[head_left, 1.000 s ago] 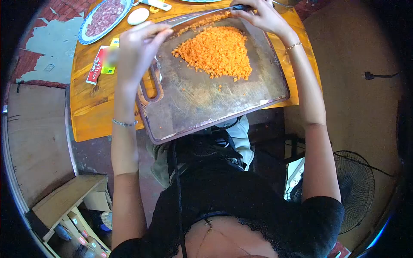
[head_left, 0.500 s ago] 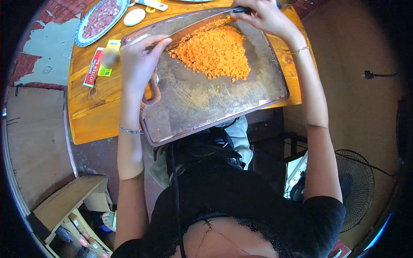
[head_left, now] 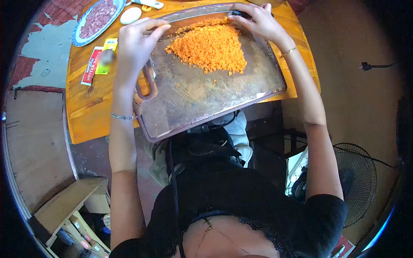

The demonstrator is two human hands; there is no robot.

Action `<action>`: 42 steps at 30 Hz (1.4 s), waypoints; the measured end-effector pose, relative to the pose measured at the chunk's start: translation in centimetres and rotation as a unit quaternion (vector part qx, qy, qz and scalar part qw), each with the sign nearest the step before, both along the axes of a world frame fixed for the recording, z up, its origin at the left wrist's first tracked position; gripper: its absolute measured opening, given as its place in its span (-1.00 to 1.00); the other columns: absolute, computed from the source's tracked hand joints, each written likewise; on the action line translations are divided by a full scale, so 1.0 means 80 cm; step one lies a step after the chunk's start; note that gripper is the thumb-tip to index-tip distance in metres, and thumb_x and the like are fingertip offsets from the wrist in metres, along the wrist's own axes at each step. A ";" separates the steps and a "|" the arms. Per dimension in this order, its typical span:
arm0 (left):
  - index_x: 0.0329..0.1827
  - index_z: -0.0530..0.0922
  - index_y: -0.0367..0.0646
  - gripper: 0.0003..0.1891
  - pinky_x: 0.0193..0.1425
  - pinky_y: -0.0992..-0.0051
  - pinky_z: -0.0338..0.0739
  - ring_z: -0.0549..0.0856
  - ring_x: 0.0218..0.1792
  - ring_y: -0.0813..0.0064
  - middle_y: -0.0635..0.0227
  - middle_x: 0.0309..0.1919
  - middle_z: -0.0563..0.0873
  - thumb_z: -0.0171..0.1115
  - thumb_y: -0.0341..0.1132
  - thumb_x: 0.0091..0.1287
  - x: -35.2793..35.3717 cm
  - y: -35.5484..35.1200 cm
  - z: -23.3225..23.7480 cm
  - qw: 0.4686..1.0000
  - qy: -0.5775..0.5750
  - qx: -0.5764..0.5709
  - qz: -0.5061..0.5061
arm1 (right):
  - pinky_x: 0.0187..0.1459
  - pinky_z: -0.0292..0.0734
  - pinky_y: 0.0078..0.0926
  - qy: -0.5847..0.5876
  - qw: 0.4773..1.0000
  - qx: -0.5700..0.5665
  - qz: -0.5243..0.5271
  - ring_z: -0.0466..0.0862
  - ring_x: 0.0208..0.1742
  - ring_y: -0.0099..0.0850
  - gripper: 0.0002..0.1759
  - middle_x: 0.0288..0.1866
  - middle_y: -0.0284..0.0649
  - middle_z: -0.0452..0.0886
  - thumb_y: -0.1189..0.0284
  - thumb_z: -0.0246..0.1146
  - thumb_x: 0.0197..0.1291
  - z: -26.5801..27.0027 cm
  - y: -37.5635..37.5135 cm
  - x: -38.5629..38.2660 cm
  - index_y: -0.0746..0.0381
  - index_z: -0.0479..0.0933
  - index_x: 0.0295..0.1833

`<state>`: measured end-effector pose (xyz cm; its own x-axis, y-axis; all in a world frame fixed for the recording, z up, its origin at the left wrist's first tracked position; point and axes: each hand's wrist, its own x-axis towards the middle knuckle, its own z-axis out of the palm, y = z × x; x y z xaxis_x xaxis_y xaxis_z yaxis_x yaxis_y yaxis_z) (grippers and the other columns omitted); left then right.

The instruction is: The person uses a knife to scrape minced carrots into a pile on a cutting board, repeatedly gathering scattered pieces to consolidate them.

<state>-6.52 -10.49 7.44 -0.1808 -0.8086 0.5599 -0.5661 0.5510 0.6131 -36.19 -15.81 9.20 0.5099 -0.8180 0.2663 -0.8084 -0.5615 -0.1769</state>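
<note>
A pile of finely chopped carrot [head_left: 210,46] lies on a worn grey cutting board [head_left: 206,94] that overhangs the near edge of a wooden table [head_left: 92,99]. A long knife [head_left: 193,16] lies across the far edge of the pile. My right hand [head_left: 254,19] grips its dark handle at the right. My left hand [head_left: 135,45] rests with its fingertips on the blade's tip end at the left. Both wrists wear thin bracelets.
A plate of sliced raw meat [head_left: 97,19] and a white egg [head_left: 130,15] sit at the table's far left. A red sauce sachet [head_left: 90,66] and a yellow packet [head_left: 105,58] lie beside the board. A floor fan [head_left: 355,182] stands at the right, wooden shelving [head_left: 64,202] at lower left.
The knife rocked down into the far side of the carrot pile and came up again. My left hand dipped with the blade tip and then rose back.
</note>
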 end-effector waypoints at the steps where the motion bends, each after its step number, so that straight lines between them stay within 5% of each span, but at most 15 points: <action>1: -0.22 0.70 -0.31 -0.85 -0.26 0.65 0.57 0.70 -0.36 0.62 0.30 -0.35 0.76 0.35 -0.43 0.19 0.000 -0.003 0.004 1.000 0.020 0.001 -0.006 | 0.17 0.01 0.09 0.006 1.000 -0.007 -0.002 0.58 0.01 -0.23 -0.67 -0.09 -0.15 0.64 0.16 0.16 0.31 0.010 0.000 0.000 0.14 0.55 0.02; 7: -0.24 0.71 -0.26 -0.87 -0.35 0.67 0.49 0.65 -0.43 0.68 0.34 -0.40 0.74 0.36 -0.43 0.18 -0.007 0.018 0.023 0.999 -0.014 -0.046 0.021 | 0.13 0.07 -0.06 -0.006 0.996 -0.084 0.028 0.56 -0.07 -0.28 -0.73 -0.17 -0.20 0.64 0.20 0.22 0.26 0.039 0.016 -0.006 0.13 0.58 -0.05; 11: -0.27 0.72 -0.27 -0.87 -0.35 0.69 0.49 0.65 -0.44 0.69 0.36 -0.41 0.73 0.39 -0.43 0.16 -0.011 0.014 0.005 1.000 0.003 -0.025 0.017 | 0.08 0.10 -0.12 0.059 0.998 -0.016 -0.006 0.57 -0.17 -0.32 -0.75 -0.30 -0.23 0.63 0.23 0.28 0.19 0.065 0.030 0.000 0.14 0.58 -0.12; 15: -0.27 0.71 -0.29 -0.87 -0.33 0.71 0.53 0.68 -0.39 0.68 0.38 -0.38 0.74 0.40 -0.45 0.14 -0.007 -0.001 -0.035 0.998 0.059 0.014 0.021 | 0.04 0.12 -0.08 0.073 0.989 -0.131 0.021 0.58 -0.25 -0.29 -0.78 -0.40 -0.26 0.60 0.26 0.28 0.19 0.057 0.028 0.001 0.16 0.58 -0.15; 18: -0.27 0.71 -0.30 -0.88 -0.32 0.71 0.53 0.68 -0.38 0.68 0.39 -0.38 0.75 0.39 -0.45 0.16 -0.008 0.000 -0.028 0.999 0.029 0.027 0.020 | 0.05 0.12 -0.27 0.126 0.972 -0.188 0.063 0.61 -0.13 -0.40 -0.67 -0.17 -0.28 0.68 0.08 0.19 0.26 0.035 0.012 -0.022 0.06 0.59 -0.04; 21: -0.26 0.71 -0.30 -0.88 -0.31 0.71 0.53 0.68 -0.38 0.69 0.38 -0.38 0.75 0.37 -0.45 0.17 -0.010 0.001 -0.015 1.000 -0.016 0.015 0.004 | -0.16 0.27 -0.09 0.036 0.995 -0.096 -0.005 0.65 -0.24 -0.20 -0.63 -0.37 -0.13 0.66 0.01 0.19 0.22 -0.014 0.020 -0.024 0.07 0.59 -0.09; 22: -0.26 0.71 -0.30 -0.87 -0.30 0.71 0.53 0.68 -0.38 0.69 0.38 -0.38 0.75 0.37 -0.45 0.18 -0.011 -0.001 -0.011 1.000 -0.028 0.012 -0.004 | -0.08 0.11 -0.33 0.024 0.997 -0.071 -0.017 0.59 -0.24 -0.38 -0.71 -0.26 -0.24 0.66 0.12 0.22 0.25 -0.021 0.025 -0.023 0.07 0.60 -0.07; 31: -0.25 0.71 -0.30 -0.86 -0.27 0.67 0.55 0.67 -0.37 0.68 0.35 -0.39 0.75 0.38 -0.45 0.16 -0.003 -0.005 -0.009 0.999 -0.013 0.033 -0.025 | -0.12 0.11 -0.19 -0.010 0.995 -0.099 -0.021 0.63 -0.22 -0.30 -0.74 -0.34 -0.22 0.66 0.11 0.19 0.25 -0.034 0.033 -0.015 0.03 0.59 -0.11; 39: -0.23 0.71 -0.29 -0.87 -0.30 0.69 0.51 0.67 -0.40 0.66 0.32 -0.37 0.75 0.35 -0.49 0.18 0.001 0.014 0.027 0.999 -0.032 0.013 -0.011 | -0.07 0.10 -0.37 0.009 0.988 -0.155 0.012 0.57 -0.31 -0.45 -0.69 -0.22 -0.29 0.67 0.17 0.27 0.22 0.014 0.039 -0.025 0.04 0.59 0.02; 42: -0.22 0.71 -0.29 -0.87 -0.28 0.70 0.51 0.67 -0.39 0.65 0.32 -0.34 0.75 0.35 -0.50 0.18 0.002 0.022 0.028 0.998 -0.022 0.048 -0.028 | -0.04 0.11 -0.40 0.062 0.994 -0.091 -0.022 0.58 -0.25 -0.46 -0.69 -0.19 -0.29 0.68 0.16 0.27 0.22 0.026 0.053 -0.022 0.04 0.59 0.02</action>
